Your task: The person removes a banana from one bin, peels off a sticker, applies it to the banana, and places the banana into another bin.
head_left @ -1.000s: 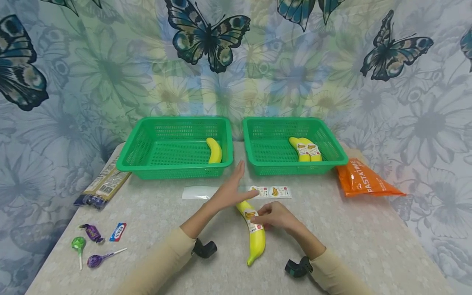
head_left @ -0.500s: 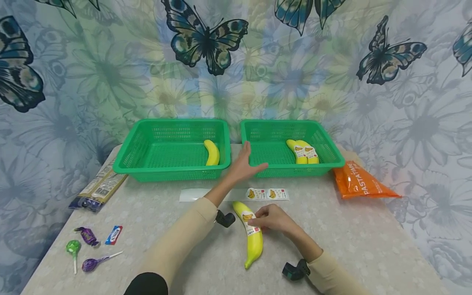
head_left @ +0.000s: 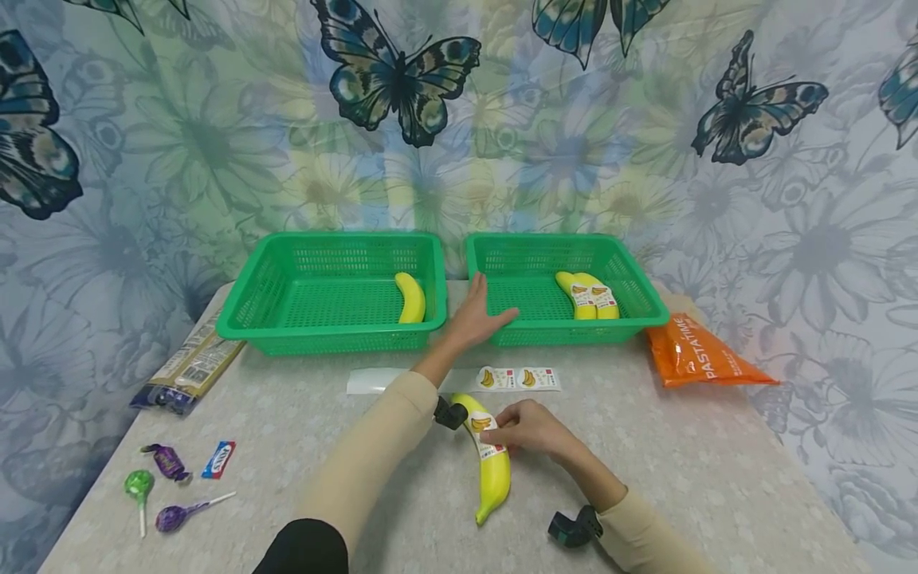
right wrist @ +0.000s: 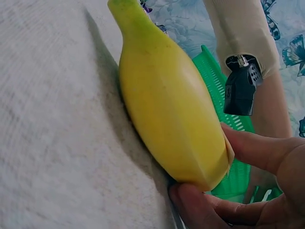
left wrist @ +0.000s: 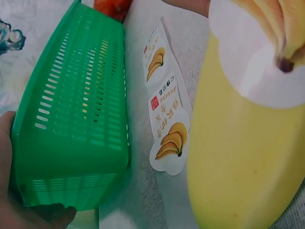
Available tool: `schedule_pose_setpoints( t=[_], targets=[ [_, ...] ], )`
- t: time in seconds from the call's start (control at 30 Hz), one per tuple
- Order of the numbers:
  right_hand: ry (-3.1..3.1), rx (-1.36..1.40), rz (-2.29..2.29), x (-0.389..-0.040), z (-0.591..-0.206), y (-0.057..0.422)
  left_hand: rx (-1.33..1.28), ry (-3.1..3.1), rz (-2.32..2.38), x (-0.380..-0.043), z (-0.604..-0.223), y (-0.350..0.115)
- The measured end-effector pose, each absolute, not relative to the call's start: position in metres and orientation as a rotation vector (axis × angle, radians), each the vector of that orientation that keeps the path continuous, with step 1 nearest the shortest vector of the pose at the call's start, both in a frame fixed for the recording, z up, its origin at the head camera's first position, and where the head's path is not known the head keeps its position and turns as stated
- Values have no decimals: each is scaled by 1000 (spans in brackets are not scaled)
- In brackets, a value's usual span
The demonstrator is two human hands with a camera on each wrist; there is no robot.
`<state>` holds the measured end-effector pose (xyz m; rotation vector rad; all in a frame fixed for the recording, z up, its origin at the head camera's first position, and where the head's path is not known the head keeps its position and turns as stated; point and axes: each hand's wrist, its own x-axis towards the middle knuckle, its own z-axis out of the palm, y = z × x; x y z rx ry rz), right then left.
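Note:
My right hand (head_left: pixel 534 426) holds a yellow banana (head_left: pixel 495 482) with a printed label (head_left: pixel 482 430) on the table, thumb over the label. In the right wrist view, thumb and fingers lie on both sides of the banana (right wrist: pixel 167 105). My left hand (head_left: pixel 469 320) reaches past it to the near left corner of the right green basket (head_left: pixel 574 335), fingers straight and thumb spread. The left wrist view shows that hand (left wrist: pixel 38 217) right at the basket's rim. Two labelled bananas (head_left: pixel 586 296) lie inside this basket. Between banana and baskets lies a strip of banana labels (head_left: pixel 518 379).
A left green basket (head_left: pixel 330 343) holds one unlabelled banana (head_left: pixel 411 299). An orange pasta bag (head_left: pixel 703 355) lies at right, a gold packet (head_left: pixel 190 371) at left. Wrapped candies (head_left: pixel 167 462) and two lollipops (head_left: pixel 172 518) sit at front left. Behind hangs a butterfly cloth (head_left: pixel 402 80).
My left hand has moved from above the banana's top end forward to the right basket's corner. The right hand keeps its hold on the banana. The view has shifted slightly.

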<state>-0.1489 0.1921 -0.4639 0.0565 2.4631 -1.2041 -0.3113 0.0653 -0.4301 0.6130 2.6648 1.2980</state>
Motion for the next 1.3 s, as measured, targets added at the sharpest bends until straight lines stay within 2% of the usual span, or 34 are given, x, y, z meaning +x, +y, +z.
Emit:
schedule_pose_setpoints(
  t=[0.63,1.3],
  targets=[
    [2521,44,-1160,-138,-460,184,561,2609,1387,-311,-442,66],
    [2520,97,-1267,-147,-448,201,538,2603,1449,-314,-441,69]
  ],
)
